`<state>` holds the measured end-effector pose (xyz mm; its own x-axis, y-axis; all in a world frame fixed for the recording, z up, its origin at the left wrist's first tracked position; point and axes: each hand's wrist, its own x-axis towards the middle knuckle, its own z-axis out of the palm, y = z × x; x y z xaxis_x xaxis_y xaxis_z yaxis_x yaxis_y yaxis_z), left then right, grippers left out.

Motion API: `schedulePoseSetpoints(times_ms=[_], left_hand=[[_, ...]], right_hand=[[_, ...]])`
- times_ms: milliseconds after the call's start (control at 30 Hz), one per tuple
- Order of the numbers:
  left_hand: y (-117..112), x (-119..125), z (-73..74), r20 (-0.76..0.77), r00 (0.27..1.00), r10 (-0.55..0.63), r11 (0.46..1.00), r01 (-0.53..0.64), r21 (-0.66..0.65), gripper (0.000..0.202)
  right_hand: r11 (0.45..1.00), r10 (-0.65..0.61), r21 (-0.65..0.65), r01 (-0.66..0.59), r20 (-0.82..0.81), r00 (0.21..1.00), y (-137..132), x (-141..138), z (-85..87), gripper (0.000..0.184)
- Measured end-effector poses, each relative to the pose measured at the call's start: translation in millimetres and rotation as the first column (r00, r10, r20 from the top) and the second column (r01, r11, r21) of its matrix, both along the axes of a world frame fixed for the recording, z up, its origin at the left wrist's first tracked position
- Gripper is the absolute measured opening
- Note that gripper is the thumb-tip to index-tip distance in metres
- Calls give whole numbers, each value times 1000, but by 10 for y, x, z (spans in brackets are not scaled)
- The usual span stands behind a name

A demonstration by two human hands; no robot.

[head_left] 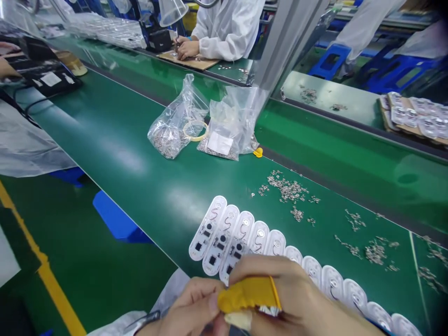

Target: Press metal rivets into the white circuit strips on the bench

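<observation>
Two bare hands at the bottom centre of the frame, the left hand [191, 308] and the right hand [297, 296], are both closed on a yellow rubbery bundle [247, 294]. The left pinches its near end; the right curls over the top, fingers wrapped round it. An orange rubber band [275, 292] circles the bundle near its right end. A sliver of silver foil [269, 311] and a pale piece [238, 320] show beneath, mostly hidden by fingers, and what they are is hard to make out. A white sleeve [168, 294] enters at bottom left, with a dark strip at the cuff that cannot be identified. Just above the hands, on a green conveyor belt [115, 140], runs a curving row of white oval circuit cards [219, 233] with black chips and thin coils, cut off at the lower right and partly covered by the right hand. Small silver parts [287, 189] lie scattered beyond and to the right of the row. Mid-frame, two clear plastic bags [168, 130] of metal parts sit beside a roll of clear tape [195, 130], one bag bearing a white label [220, 143]. Upper centre, a co-worker's hand [187, 49] rests on a cardboard sheet [189, 59]. More hands, cut off, show at the far upper left edge.
</observation>
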<state>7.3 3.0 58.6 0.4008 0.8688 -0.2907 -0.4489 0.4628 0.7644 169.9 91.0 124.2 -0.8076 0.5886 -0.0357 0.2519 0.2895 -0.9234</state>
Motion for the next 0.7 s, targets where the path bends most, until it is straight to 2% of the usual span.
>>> schedulePoseSetpoints(times_ms=[67,100,133,167,200,233,267,300,367,467,700], left_hand=[[40,-89,14,-184,982,47,995,-29,100,53],[59,-140,1,-322,940,113,972,-37,230,52],[78,-193,-26,-483,848,219,922,-17,387,47],[97,-245,-68,-618,701,355,841,49,538,38],[113,-293,-121,-691,532,490,746,154,647,27],[126,-334,-182,-711,381,590,662,276,697,23],[136,-369,-247,-711,268,650,604,385,698,26],[141,-395,-309,-708,195,678,572,466,675,31],[141,-425,-412,-715,141,685,551,542,634,35],[130,-430,-491,-713,129,689,541,563,625,38],[127,-429,-491,-706,122,698,528,578,622,39]], right_hand=[[999,16,-33,-16,-19,1000,180,-163,-87,13],[999,-20,-41,20,-13,1000,274,-237,-161,12],[997,-73,-40,73,5,997,365,-302,-248,11],[990,-134,-30,136,44,990,448,-359,-342,11],[983,-181,-19,183,96,979,518,-405,-434,12],[977,-208,-7,212,147,967,573,-441,-518,13],[975,-220,5,223,195,956,613,-469,-589,13],[974,-225,16,228,229,947,637,-488,-644,13],[975,-220,25,222,264,939,654,-509,-708,14],[973,-226,16,231,270,936,652,-515,-729,13],[976,-212,18,218,331,920,674,-528,-723,14]])
